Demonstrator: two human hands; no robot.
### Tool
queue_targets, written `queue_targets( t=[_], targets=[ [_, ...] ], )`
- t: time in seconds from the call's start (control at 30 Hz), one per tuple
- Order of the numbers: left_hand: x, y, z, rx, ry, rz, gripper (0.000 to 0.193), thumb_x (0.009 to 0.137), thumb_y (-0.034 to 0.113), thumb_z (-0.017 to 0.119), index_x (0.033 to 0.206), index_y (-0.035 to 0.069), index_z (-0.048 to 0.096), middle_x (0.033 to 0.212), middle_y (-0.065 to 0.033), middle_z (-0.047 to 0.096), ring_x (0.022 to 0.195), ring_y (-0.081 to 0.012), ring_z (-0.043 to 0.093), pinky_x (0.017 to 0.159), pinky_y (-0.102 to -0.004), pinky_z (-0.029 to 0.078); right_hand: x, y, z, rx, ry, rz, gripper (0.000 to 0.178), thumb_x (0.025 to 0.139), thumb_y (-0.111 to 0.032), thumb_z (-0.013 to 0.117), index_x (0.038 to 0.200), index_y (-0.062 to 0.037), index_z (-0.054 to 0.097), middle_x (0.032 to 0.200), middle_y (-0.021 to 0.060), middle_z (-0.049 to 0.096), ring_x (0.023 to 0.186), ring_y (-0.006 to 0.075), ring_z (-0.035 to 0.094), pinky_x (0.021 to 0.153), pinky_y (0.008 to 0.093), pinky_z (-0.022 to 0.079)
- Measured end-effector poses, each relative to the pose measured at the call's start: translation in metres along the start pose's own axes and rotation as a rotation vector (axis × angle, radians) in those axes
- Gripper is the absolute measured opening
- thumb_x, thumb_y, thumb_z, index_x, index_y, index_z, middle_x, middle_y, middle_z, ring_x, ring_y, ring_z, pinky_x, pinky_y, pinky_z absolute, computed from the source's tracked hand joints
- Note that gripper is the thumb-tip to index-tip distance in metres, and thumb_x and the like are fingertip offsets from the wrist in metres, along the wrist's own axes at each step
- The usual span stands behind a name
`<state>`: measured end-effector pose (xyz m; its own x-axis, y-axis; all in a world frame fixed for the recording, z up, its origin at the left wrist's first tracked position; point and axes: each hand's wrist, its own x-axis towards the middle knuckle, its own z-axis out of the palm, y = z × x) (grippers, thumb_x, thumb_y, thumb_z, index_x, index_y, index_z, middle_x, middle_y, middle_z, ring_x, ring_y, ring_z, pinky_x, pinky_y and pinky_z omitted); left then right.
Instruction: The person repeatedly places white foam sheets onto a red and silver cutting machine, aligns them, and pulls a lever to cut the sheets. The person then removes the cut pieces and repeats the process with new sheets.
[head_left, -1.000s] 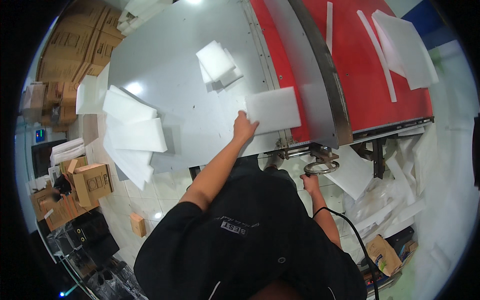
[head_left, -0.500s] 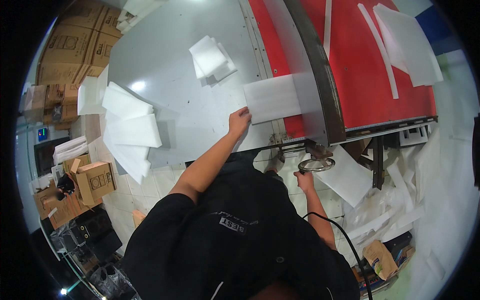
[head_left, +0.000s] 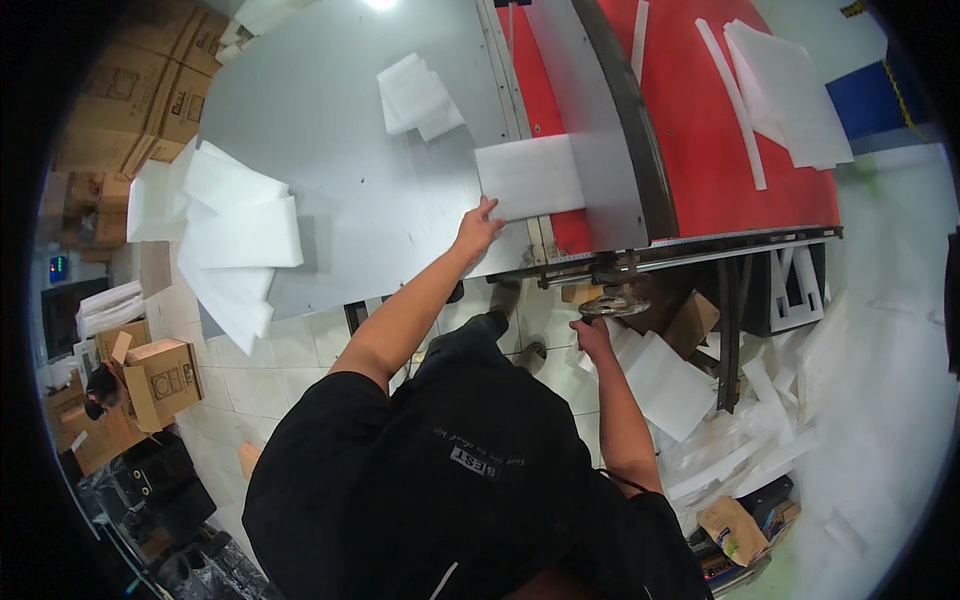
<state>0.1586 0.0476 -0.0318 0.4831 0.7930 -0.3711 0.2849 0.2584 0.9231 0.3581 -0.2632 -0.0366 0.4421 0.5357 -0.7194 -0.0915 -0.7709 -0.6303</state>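
Note:
A white foam sheet (head_left: 530,178) lies flat across the table's grey part and red strip, its right end at a tall grey upright plate (head_left: 590,130). My left hand (head_left: 478,230) rests at the sheet's near left corner, fingers apart, fingertips touching its left edge. Below the table's front edge, my right hand (head_left: 592,337) is closed around the handle of a metal handwheel (head_left: 616,304). What shows of that handle is mostly covered by the fingers.
Beyond my left hand lies a small foam stack (head_left: 418,95); larger foam sheets (head_left: 245,232) overhang the left edge. Past the plate, foam strips (head_left: 730,105) and sheets (head_left: 785,95) lie on red. Foam scraps (head_left: 770,420) litter the right floor. Cartons (head_left: 165,380) stand left.
The whole view has shifted a little. My left hand's fingers have spread more at the foam sheet's corner. My right hand stays on the handwheel, which looks tilted differently.

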Motion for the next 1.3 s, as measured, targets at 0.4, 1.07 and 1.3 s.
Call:
queue_targets(
  t=[0.4,1.07,1.3],
  targets=[
    [0.003,-0.002,0.028,1.075,0.002,0.291,0.066,0.081,0.014,0.065,0.142,-0.005,0.049,0.141,-0.0431,0.042,0.131,-0.0549,0.044,0.109,-0.0511,0.039,0.019,0.034,-0.002,-0.128,0.092,-0.059,0.042,0.079,-0.034,0.07,0.095,0.0055,0.069,0.084,0.0179,0.069,0.072,0.0282,0.066,0.066,0.0403,0.054],
    [-0.005,0.024,0.045,1.355,-0.071,0.214,0.077,0.085,0.014,0.058,0.149,-0.016,0.029,0.139,-0.0592,0.023,0.137,-0.0658,0.03,0.117,-0.0544,0.03,0.036,0.039,0.001,-0.083,0.059,-0.217,0.024,0.078,-0.025,0.069,0.076,-0.0029,0.062,0.059,0.0057,0.056,0.047,0.0194,0.053,0.046,0.0345,0.046],
    [-0.009,0.015,0.043,1.322,0.019,0.212,0.074,0.086,0.014,0.057,0.151,-0.01,0.032,0.157,-0.0417,0.017,0.142,-0.0593,0.028,0.117,-0.0601,0.028,0.038,0.04,0.003,-0.094,0.032,-0.225,0.024,0.077,-0.025,0.069,0.076,-0.0023,0.062,0.061,0.0066,0.056,0.05,0.0198,0.055,0.048,0.0365,0.048]
  ],
)
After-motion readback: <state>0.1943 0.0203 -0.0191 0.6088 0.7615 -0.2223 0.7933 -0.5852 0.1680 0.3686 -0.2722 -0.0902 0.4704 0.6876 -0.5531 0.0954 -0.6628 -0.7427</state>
